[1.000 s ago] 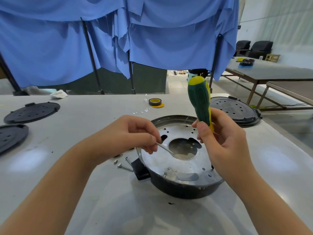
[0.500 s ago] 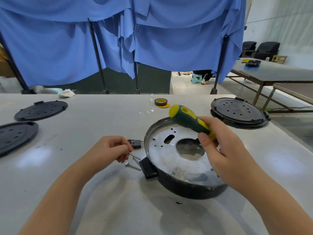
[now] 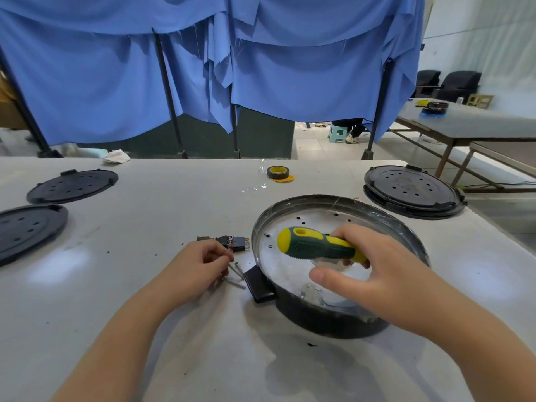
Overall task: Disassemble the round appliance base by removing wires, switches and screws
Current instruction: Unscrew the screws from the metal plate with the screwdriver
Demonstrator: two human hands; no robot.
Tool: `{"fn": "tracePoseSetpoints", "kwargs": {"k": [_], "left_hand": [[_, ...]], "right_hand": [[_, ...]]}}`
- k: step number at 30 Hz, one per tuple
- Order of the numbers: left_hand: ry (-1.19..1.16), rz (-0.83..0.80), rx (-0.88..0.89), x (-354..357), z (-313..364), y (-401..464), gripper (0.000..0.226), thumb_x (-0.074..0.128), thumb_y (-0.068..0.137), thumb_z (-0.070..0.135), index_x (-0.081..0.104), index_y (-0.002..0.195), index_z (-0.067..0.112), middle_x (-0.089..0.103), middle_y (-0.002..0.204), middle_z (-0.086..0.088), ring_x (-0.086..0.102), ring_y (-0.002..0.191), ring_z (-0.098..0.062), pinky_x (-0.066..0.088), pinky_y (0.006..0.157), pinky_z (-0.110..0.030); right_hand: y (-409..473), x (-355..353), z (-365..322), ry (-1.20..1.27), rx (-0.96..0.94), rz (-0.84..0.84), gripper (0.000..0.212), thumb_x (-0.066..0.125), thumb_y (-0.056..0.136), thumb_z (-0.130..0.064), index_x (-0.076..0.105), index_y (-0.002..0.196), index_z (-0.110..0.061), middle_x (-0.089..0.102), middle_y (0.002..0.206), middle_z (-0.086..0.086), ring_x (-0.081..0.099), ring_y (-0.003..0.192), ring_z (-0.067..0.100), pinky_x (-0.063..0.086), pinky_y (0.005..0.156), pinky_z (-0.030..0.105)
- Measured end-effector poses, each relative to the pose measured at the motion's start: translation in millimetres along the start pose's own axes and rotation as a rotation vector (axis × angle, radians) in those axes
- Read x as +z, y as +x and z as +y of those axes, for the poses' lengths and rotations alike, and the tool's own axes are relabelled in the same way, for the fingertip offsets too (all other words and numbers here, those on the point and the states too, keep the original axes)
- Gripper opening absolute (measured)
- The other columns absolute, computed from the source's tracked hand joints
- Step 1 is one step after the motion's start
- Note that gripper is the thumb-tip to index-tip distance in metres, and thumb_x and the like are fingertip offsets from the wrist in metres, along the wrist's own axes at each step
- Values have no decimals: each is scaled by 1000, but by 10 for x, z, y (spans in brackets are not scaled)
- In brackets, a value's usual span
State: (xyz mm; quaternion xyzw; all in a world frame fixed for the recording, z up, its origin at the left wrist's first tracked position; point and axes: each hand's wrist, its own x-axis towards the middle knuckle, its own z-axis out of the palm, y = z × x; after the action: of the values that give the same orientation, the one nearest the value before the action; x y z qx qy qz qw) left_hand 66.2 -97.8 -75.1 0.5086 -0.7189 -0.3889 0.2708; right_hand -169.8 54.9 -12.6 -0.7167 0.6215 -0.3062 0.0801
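Left hand [image 3: 200,266] rests low on the white tabletop [image 3: 145,329], fingers curled around a thin silver screw [image 3: 232,268] beside other loose screws [image 3: 235,283] and small black switches [image 3: 229,242]. Right hand [image 3: 368,271] clamps the green-and-yellow screwdriver handle [image 3: 319,247], lying sideways over the round appliance base with silver plate and black rim [image 3: 336,317], which sits just right of the screws. Risk, as judged: the round screws could roll off and go missing if the left forearm sweeps them; the base could shift when the screwdriver bears down unbraced.
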Motion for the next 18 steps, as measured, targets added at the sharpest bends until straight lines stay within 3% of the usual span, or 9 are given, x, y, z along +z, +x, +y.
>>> {"fn": "tracePoseSetpoints", "kwargs": {"k": [4,7,11,13,16,18], "left_hand": [[251,87,153,10,-10,1,20,60,90,18,63,75,31,63,68,7,50,53,-1,37,53,-13],[292,131,209,-3,15,-14,19,62,88,19,63,75,32,56,60,11,50,50,5,36,52,-9],[231,164,241,0,56,-48,15,62,88,17,67,76,26,57,56,12,51,52,1,38,53,-10],[145,140,260,8,102,-77,15,63,87,19,68,74,24,59,55,11,49,50,-2,37,51,-11],[24,63,267,47,190,-137,17,62,89,28,69,74,23,68,68,1,53,55,-7,45,56,-21],[-50,11,264,78,238,-178,22,60,91,33,70,74,24,71,74,2,57,57,-5,46,55,-15]], "right_hand": [[-7,-33,-31,2,0,-21,41,57,66,-72,50,75,-32,52,81,-20,48,69,2,36,63,11],[-13,-56,-35,-33,5,-57,51,58,61,-76,49,69,-27,52,77,-16,47,66,6,37,59,17],[-36,-83,-37,-97,63,-177,69,62,46,-84,50,69,-20,52,68,-3,44,57,9,34,51,25],[-55,-93,-36,-131,101,-251,74,64,39,-85,53,74,-21,56,69,2,50,59,12,40,53,35],[-77,-68,-29,-202,88,-316,69,63,37,-82,56,81,-29,61,73,-5,56,68,6,48,62,36],[-82,-39,-13,-242,71,-315,62,60,41,-78,55,81,-31,61,74,-8,55,70,4,50,64,34]]}}
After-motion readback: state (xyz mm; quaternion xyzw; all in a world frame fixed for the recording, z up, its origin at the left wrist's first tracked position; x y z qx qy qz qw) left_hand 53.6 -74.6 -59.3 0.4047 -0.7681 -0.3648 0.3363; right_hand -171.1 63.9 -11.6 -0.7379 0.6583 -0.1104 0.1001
